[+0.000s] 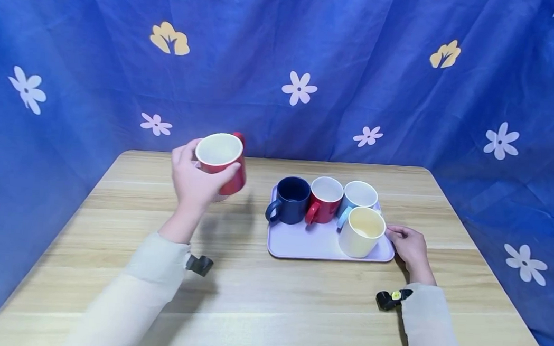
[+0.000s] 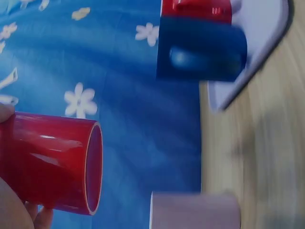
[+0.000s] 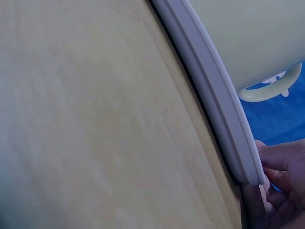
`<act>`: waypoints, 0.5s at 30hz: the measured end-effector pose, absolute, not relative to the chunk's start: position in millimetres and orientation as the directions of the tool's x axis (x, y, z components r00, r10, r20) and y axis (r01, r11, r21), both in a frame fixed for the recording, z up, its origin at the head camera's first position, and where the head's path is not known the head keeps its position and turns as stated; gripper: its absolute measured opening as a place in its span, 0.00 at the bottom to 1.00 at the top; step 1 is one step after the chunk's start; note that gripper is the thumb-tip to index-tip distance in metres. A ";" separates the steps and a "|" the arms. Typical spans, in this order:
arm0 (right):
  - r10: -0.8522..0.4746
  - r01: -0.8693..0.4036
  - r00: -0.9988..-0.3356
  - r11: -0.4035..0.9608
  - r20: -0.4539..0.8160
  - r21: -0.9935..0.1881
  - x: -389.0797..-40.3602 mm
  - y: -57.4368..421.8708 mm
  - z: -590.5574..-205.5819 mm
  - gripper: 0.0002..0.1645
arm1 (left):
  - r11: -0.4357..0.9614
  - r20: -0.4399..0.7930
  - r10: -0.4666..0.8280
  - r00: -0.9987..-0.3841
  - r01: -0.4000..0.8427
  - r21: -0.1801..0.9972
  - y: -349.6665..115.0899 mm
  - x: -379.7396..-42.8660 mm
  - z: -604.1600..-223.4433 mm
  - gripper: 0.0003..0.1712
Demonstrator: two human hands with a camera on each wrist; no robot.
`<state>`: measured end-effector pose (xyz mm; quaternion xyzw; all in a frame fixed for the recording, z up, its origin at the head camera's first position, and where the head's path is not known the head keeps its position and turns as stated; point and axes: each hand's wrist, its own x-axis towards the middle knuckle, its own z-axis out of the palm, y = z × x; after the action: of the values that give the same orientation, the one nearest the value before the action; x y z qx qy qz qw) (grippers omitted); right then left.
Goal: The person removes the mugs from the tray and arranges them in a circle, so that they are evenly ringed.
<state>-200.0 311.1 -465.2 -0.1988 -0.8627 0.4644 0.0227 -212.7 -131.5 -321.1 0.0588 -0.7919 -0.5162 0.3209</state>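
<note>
My left hand (image 1: pixel 193 181) grips a red mug (image 1: pixel 234 178) by its body, held up off the table with its white inside showing and its handle turned away. Partly hidden behind that mug and hand is a pale pink mug (image 2: pixel 195 212), clearer in the left wrist view. At the right end of a lilac tray (image 1: pixel 301 243), my right hand (image 1: pixel 408 247) pinches the rim between thumb and fingers. On the tray stand a navy mug (image 1: pixel 293 203), another red mug (image 1: pixel 325 200), a light blue mug (image 1: pixel 360 194) and, in front, a cream mug (image 1: pixel 361 236).
A light wooden table (image 1: pixel 273 310) lies under everything. Blue cloth (image 1: pixel 265 61) with flower prints hangs behind it and along both sides. The tray's front left part shows bare between the navy and cream mugs.
</note>
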 end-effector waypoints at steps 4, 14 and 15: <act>0.363 0.323 -0.920 0.494 -0.146 -0.808 -199.8 311.6 -464.6 0.20 | 0.484 0.438 -0.478 -0.761 0.188 0.855 -155.5 -211.7 -315.0 0.45; 0.363 0.311 -0.922 0.492 -0.133 -0.813 -198.7 310.8 -461.8 0.20 | 0.513 0.410 -0.579 -0.705 0.076 0.855 -203.1 -209.7 -312.0 0.46; 0.363 0.312 -0.922 0.490 -0.135 -0.814 -198.4 310.5 -461.4 0.20 | 0.513 0.403 -0.587 -0.702 0.062 0.856 -207.0 -209.7 -312.8 0.46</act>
<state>-198.4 310.5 -461.4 -0.1957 -0.8627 0.4655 0.0276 -209.7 -207.0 -312.8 0.1648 -0.7965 -0.4653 0.3491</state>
